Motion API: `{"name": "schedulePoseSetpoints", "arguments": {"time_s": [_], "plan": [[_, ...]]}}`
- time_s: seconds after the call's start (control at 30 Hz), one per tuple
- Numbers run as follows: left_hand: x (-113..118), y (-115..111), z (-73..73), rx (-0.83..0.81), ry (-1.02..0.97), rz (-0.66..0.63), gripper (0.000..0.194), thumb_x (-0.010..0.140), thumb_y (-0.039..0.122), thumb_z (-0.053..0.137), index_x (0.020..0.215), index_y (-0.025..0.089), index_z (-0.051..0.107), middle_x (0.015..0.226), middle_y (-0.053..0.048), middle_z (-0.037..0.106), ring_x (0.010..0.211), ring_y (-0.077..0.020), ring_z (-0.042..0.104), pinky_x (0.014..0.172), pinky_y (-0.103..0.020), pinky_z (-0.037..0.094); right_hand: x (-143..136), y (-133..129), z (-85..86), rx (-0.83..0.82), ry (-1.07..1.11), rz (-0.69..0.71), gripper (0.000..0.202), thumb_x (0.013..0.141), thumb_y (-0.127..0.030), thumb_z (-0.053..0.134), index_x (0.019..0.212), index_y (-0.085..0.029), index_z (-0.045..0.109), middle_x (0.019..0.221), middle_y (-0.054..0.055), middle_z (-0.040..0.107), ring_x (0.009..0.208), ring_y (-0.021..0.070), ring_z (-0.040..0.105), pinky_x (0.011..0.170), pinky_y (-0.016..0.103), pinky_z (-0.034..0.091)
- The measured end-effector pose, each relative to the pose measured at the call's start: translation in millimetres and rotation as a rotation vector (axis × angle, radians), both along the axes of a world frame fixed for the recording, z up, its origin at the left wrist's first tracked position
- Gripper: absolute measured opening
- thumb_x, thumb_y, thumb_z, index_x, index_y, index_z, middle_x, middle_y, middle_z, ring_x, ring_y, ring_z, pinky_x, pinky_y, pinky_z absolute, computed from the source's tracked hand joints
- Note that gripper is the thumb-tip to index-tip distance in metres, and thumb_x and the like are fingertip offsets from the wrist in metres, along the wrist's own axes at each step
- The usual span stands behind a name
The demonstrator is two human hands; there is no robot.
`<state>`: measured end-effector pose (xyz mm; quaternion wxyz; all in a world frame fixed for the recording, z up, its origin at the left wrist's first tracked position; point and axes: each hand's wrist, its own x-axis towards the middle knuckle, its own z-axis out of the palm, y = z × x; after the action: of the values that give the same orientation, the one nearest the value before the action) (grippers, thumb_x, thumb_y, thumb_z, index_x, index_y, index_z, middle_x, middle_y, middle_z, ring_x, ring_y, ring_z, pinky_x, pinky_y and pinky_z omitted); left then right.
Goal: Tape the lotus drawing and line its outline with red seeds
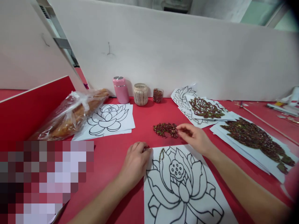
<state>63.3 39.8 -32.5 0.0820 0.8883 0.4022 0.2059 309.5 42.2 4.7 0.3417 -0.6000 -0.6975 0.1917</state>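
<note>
A sheet with a black-outlined lotus drawing [184, 194] lies before me on the red table. Along one petal near its top left runs a short line of small beans [161, 154]. My left hand [138, 159] rests with curled fingers at the sheet's upper left corner; what is under the fingertips is hidden. Beyond the sheet is a loose pile of small red and green beans [164, 129]. My right hand [192, 136] reaches to the pile's right edge, thumb and fingertips drawn close together. Anything between them is too small to make out.
At the back stand a pink tumbler [121, 90], a ribbed jar [140, 94] and a small bean-filled container [158, 95]. Bagged bread [70, 119] and lotus sheets [109, 119] lie left. Bean-covered pictures [254, 138] lie right, near a thin stick [268, 121].
</note>
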Motion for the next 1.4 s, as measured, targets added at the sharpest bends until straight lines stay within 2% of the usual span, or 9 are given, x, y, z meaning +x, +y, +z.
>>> {"name": "schedulePoseSetpoints", "arguments": {"time_s": [0.07,0.2,0.47,0.67,0.83,1.03,1.13,1.3,1.4], "plan": [[-0.1,-0.4,1.8,0.001,-0.001,-0.002,0.027,0.082,0.011,0.037,0.091,0.017,0.061,0.094,-0.009,0.053,0.087,-0.0213,0.044,0.074,-0.037,0.039,-4.3,8.4,-10.3,0.020,-0.167,0.001,0.017,0.080,-0.024,0.045,0.091,-0.020,0.057,0.088,0.003,0.057,0.075,0.0138,0.055,0.066,0.027,0.044],[-0.2,-0.9,2.7,0.007,0.000,0.001,0.027,0.082,0.012,0.037,0.096,0.019,0.060,0.094,-0.009,0.053,0.088,-0.0212,0.044,0.075,-0.037,0.039,-12.2,18.0,-20.4,0.030,-0.294,-0.059,0.013,0.078,-0.023,0.047,0.080,-0.021,0.059,0.082,0.002,0.053,0.066,0.0125,0.051,0.059,0.025,0.038],[0.6,0.5,-0.5,0.012,0.007,0.001,0.026,0.084,0.017,0.037,0.097,0.020,0.059,0.095,-0.008,0.054,0.089,-0.0222,0.044,0.076,-0.039,0.038,-23.4,23.9,-18.8,0.003,-0.459,-0.097,0.014,0.079,-0.024,0.046,0.077,-0.021,0.059,0.081,0.003,0.052,0.068,0.0133,0.050,0.054,0.023,0.032],[-0.2,3.0,4.5,-0.038,0.037,-0.006,0.026,0.087,0.022,0.036,0.098,0.022,0.059,0.098,-0.007,0.053,0.093,-0.0221,0.043,0.079,-0.040,0.035,-25.6,31.0,-15.5,-0.064,-0.481,-0.107,0.012,0.075,-0.021,0.047,0.069,-0.020,0.058,0.076,0.004,0.052,0.064,0.0145,0.049,0.050,0.025,0.027],[-2.5,3.6,8.4,-0.120,0.017,-0.006,0.027,0.088,0.029,0.035,0.097,0.023,0.060,0.100,-0.006,0.051,0.096,-0.0221,0.042,0.082,-0.041,0.034,-25.8,38.3,-12.9,-0.104,-0.386,-0.088,0.008,0.072,-0.017,0.048,0.064,-0.018,0.052,0.068,0.004,0.051,0.061,0.0154,0.047,0.052,0.027,0.026],[-4.9,2.8,4.2,-0.106,0.014,-0.024,0.027,0.088,0.029,0.036,0.100,0.023,0.059,0.102,-0.006,0.049,0.096,-0.0223,0.042,0.083,-0.042,0.035,-0.2,35.9,-11.6,-0.123,-0.067,-0.001,0.012,0.080,-0.028,0.039,0.073,-0.019,0.044,0.068,0.001,0.050,0.062,0.0131,0.046,0.058,0.026,0.033],[-5.0,2.8,4.7,-0.091,0.024,-0.028,0.027,0.088,0.029,0.036,0.101,0.023,0.058,0.104,-0.007,0.049,0.097,-0.0227,0.042,0.083,-0.042,0.035,8.9,25.9,-12.2,-0.168,0.104,0.062,0.019,0.083,-0.035,0.033,0.075,-0.020,0.041,0.065,-0.001,0.047,0.057,0.0110,0.044,0.054,0.024,0.036],[-1.7,3.3,9.4,-0.094,0.059,-0.030,0.027,0.087,0.028,0.036,0.102,0.023,0.058,0.104,-0.007,0.049,0.098,-0.0223,0.043,0.084,-0.041,0.035,-0.6,4.8,-11.1,-0.226,0.262,0.146,0.021,0.085,-0.037,0.033,0.078,-0.019,0.041,0.068,-0.001,0.047,0.057,0.0096,0.042,0.052,0.022,0.036],[-0.5,4.0,7.5,-0.077,0.067,-0.023,0.027,0.087,0.029,0.037,0.103,0.024,0.058,0.105,-0.007,0.049,0.099,-0.0224,0.042,0.084,-0.042,0.034,-13.1,-6.9,-8.7,-0.197,0.240,0.234,0.018,0.086,-0.034,0.038,0.076,-0.019,0.043,0.067,-0.002,0.046,0.060,0.0097,0.042,0.055,0.023,0.035]]}}
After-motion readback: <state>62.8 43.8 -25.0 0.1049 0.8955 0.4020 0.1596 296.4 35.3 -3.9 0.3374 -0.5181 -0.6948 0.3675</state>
